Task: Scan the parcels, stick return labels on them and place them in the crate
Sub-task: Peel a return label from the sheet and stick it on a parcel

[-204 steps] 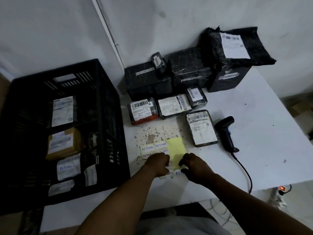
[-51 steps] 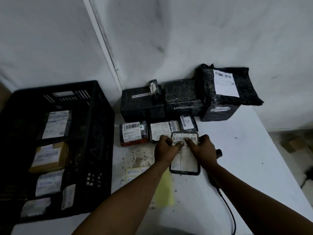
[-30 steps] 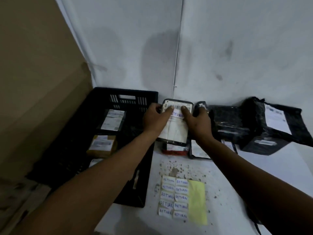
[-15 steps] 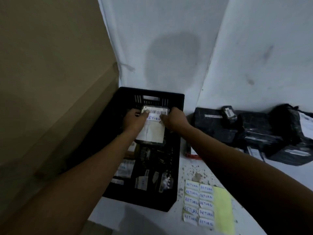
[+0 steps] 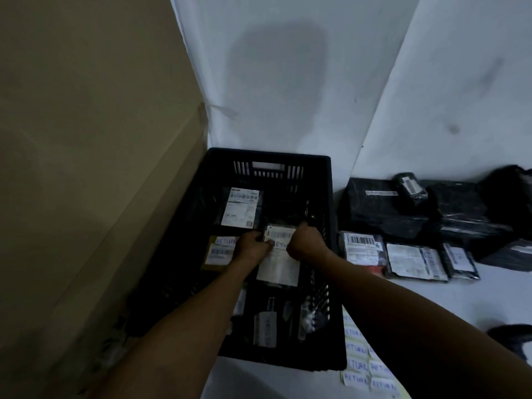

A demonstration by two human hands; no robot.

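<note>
While both hands reach into the black crate [image 5: 331, 197], left hand [image 5: 252, 249] and right hand [image 5: 305, 244] fingers grip the labelled parcel [image 5: 279, 269] by its top corners, low inside.

White table [image 5: 449, 300], black crate [image 5: 331, 283], parcels [image 5: 414, 262], return labels [image 5: 357, 365]

head cam — looks forward-down | close over crate [image 5: 328, 197] — single view
</note>
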